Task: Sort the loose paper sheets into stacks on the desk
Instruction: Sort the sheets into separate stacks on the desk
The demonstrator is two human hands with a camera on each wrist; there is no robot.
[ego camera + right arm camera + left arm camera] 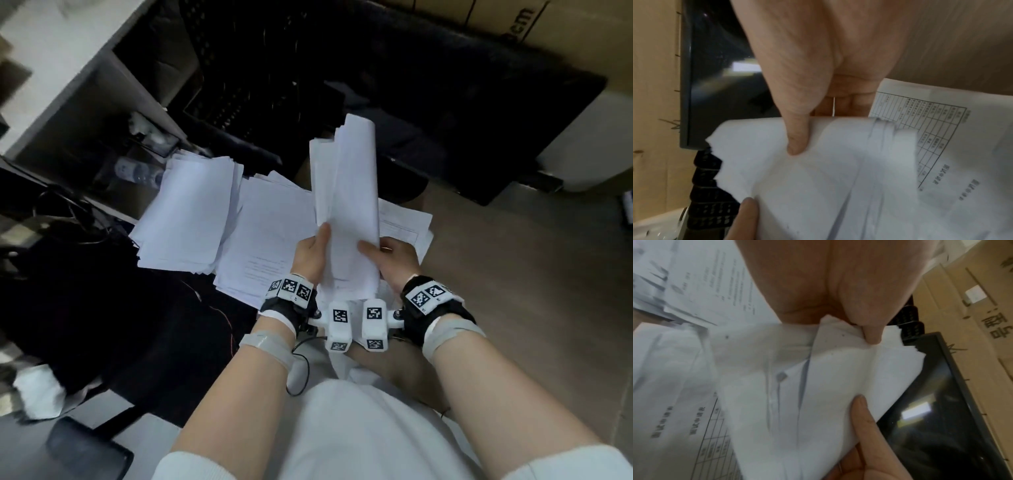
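A person seen from above holds a bundle of white paper sheets (346, 212) upright and bowed lengthwise, raised above the desk. The left hand (310, 257) grips the bundle's lower left edge, thumb laid on the front and fingers curled behind; the right hand (394, 257) grips the lower right edge the same way, so both hands are clamped on the one bundle, close together with the paper between them. In the left wrist view the left thumb (869, 331) pinches the ragged sheet edges, and the right thumb (861, 415) presses the paper from the other side. Below the bundle, a spread of printed sheets (267, 240) lies on the wooden desk (513, 274), and just to its left sits a thicker, loosely squared stack of blank-faced sheets (191, 212). One form under the right hand carries a ruled table (920, 129) with Chinese headings, too blurred to read. Behind the papers stand a dark monitor (479, 113) and a black keyboard (709, 194). A cardboard box (972, 313) beyond bears large Chinese characters; one looks like "号", the rest unclear. Both wrists wear black bands with square black-and-white markers (291, 287).
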